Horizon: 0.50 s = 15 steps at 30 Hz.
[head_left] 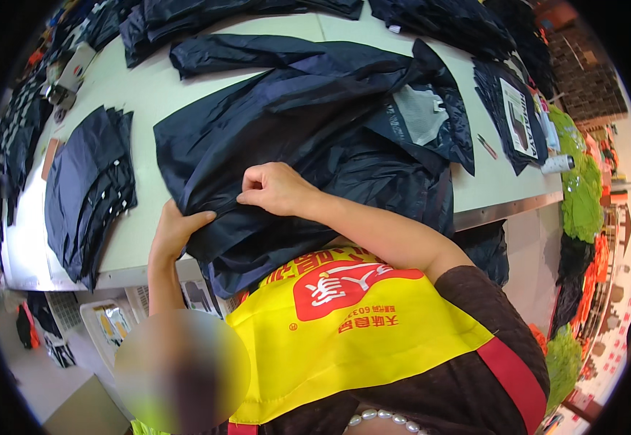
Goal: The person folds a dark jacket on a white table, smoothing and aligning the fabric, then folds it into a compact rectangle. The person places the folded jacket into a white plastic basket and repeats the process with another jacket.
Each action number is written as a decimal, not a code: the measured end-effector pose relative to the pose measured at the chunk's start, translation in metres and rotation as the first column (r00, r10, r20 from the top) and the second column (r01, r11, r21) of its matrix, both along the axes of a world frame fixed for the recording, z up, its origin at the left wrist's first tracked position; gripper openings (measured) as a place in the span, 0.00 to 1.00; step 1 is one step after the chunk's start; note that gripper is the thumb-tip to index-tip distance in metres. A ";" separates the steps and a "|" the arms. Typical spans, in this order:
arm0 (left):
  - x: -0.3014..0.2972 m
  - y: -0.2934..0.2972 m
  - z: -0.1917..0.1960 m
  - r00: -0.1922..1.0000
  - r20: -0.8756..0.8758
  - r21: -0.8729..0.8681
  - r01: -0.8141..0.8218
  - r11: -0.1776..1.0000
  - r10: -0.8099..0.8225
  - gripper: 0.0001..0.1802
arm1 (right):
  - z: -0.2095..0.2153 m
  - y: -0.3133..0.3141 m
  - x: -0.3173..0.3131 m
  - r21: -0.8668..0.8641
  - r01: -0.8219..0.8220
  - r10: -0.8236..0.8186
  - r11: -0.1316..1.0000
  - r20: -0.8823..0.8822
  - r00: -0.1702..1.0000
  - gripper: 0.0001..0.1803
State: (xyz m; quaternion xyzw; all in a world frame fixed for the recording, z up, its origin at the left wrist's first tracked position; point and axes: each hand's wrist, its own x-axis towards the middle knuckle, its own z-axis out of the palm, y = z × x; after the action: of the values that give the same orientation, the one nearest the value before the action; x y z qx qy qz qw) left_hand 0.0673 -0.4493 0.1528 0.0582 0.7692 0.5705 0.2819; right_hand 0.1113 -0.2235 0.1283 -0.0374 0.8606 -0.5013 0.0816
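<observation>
The pale worktop (156, 87) carries a dark navy garment (308, 138), a stack of navy fabric pieces (87, 188) and a red pen (487, 146).

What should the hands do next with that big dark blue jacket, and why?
Probably smooth the dark blue jacket flat toward the far side of the table. The right hand is pinching a fold near the table's front edge, the left hand grips the cloth just beside it, and the fabric beyond them lies bunched and wrinkled. A flattened stack of dark pieces sits to the left.
</observation>
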 end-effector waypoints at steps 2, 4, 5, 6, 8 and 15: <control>-0.008 -0.017 -0.008 1.000 -0.025 -0.009 -0.013 1.000 0.013 0.27 | 0.007 0.029 -0.005 0.281 0.009 -0.005 0.960 -0.016 1.000 0.12; -0.013 -0.033 -0.008 0.998 -0.050 -0.185 -0.031 0.982 0.023 0.25 | 0.020 0.087 -0.013 0.511 0.049 -0.100 0.858 0.074 0.992 0.11; -0.017 -0.043 -0.011 0.999 -0.035 -0.304 -0.028 0.952 0.018 0.24 | 0.026 0.127 -0.018 0.652 0.124 -0.210 0.748 0.054 0.976 0.11; -0.022 -0.057 -0.018 1.000 -0.022 -0.419 -0.027 0.908 0.019 0.23 | 0.028 0.174 -0.019 0.695 0.186 -0.254 0.694 -0.005 0.967 0.11; -0.033 -0.083 -0.043 0.988 -0.151 -0.373 -0.091 0.923 0.036 0.20 | 0.023 0.282 -0.017 0.817 0.325 -0.384 0.476 -0.139 0.913 0.10; -0.071 -0.064 -0.077 0.986 -0.169 -0.540 -0.085 0.837 -0.009 0.34 | -0.002 0.338 0.010 0.796 0.343 -0.489 0.498 -0.069 0.870 0.14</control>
State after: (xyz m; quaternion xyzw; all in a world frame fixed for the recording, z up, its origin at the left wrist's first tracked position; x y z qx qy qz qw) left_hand -0.0038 -0.5133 0.0758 0.0072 0.9213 0.3266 0.2108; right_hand 0.1217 0.1142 0.1259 0.2529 0.9637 -0.0770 0.0369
